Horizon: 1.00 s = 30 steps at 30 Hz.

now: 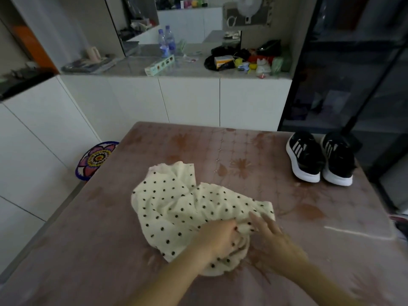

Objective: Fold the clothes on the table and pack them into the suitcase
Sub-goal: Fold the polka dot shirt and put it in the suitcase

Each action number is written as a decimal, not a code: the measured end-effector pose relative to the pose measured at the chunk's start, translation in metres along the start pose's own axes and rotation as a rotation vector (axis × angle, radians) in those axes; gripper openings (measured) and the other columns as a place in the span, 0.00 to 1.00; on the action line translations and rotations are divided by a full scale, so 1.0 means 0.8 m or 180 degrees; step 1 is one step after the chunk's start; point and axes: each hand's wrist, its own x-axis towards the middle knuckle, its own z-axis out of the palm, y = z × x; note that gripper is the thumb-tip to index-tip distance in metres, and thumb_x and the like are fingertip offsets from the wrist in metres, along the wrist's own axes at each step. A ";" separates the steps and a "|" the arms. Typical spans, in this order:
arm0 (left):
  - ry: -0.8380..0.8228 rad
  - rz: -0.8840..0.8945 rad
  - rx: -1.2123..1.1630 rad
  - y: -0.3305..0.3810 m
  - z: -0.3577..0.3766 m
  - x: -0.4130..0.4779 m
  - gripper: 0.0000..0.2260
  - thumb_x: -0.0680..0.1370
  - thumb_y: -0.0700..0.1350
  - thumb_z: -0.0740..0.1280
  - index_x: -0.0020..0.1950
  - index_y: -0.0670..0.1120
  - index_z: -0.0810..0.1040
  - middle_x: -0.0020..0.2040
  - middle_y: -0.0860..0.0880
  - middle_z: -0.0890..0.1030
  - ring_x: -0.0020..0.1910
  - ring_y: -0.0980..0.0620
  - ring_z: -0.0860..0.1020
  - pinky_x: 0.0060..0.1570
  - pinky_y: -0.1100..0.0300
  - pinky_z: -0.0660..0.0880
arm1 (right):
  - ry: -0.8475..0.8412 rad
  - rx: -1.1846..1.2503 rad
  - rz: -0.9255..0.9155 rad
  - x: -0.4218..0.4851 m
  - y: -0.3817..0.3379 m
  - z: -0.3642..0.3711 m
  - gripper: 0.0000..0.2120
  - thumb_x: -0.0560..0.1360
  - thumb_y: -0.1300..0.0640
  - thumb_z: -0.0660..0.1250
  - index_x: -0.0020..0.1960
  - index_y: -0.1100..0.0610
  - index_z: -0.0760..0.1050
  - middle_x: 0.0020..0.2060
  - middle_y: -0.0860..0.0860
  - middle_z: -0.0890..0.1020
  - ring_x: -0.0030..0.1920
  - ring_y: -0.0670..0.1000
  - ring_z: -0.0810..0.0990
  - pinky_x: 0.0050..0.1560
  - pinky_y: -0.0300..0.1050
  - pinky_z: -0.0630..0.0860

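A cream garment with black polka dots lies crumpled in the middle of the pink flower-patterned table. My left hand lies on the garment's near right part, its fingers curled into a bunch of the cloth. Just to its right, my right hand rests with fingers stretched forward, the fingertips touching the garment's right edge. No suitcase is in view.
A pair of black sneakers with white soles stands at the table's far right corner. A round flowered stool sits left of the table. White cabinets with a cluttered counter run behind; a dark glass cabinet stands at right.
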 end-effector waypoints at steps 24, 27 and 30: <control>0.0982 -0.0826 -0.2246 0.076 -0.087 0.023 0.05 0.78 0.44 0.66 0.46 0.43 0.78 0.37 0.46 0.79 0.26 0.54 0.74 0.27 0.63 0.74 | 0.1433 0.0874 0.1855 -0.097 0.218 -0.137 0.14 0.75 0.48 0.62 0.52 0.59 0.73 0.41 0.57 0.80 0.40 0.57 0.79 0.38 0.48 0.76; 0.1602 -0.0810 -0.2293 0.081 -0.085 0.041 0.03 0.78 0.42 0.66 0.51 0.48 0.74 0.52 0.47 0.80 0.41 0.51 0.81 0.47 0.50 0.79 | 0.1576 0.0795 0.1927 -0.096 0.209 -0.129 0.21 0.75 0.51 0.61 0.66 0.54 0.64 0.55 0.57 0.77 0.53 0.60 0.77 0.55 0.55 0.74; 0.1468 -0.0574 -0.1471 0.084 -0.061 0.033 0.12 0.78 0.45 0.67 0.61 0.48 0.74 0.55 0.55 0.75 0.54 0.56 0.76 0.57 0.60 0.72 | 0.1417 -0.0014 0.1475 -0.101 0.186 -0.103 0.24 0.76 0.44 0.62 0.67 0.54 0.64 0.63 0.55 0.72 0.62 0.57 0.72 0.64 0.54 0.66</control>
